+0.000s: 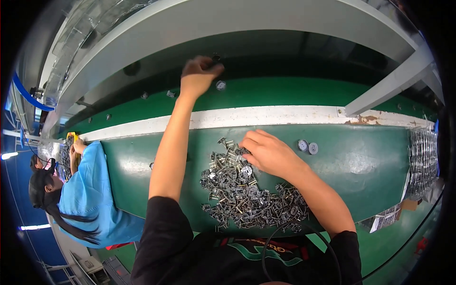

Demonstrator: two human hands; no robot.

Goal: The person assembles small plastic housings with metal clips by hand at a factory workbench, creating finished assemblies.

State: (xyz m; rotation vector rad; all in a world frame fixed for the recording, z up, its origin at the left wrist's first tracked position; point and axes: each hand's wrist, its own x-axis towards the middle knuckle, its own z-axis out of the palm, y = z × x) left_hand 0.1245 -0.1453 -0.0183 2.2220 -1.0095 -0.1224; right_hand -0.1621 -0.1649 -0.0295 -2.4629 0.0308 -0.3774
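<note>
My left hand is stretched far forward over the green conveyor belt, fingers closed around a small dark part. A small round grey part lies on the belt just right of that hand. My right hand rests on the near green worktop, fingertips pinching into a pile of small metal parts. Two small round grey discs lie on the worktop to the right of my right hand.
A white rail divides worktop from belt. Several small parts ride the belt at left. A co-worker in a blue top sits at my left. A tray of metal parts stands at right. A grey beam crosses upper right.
</note>
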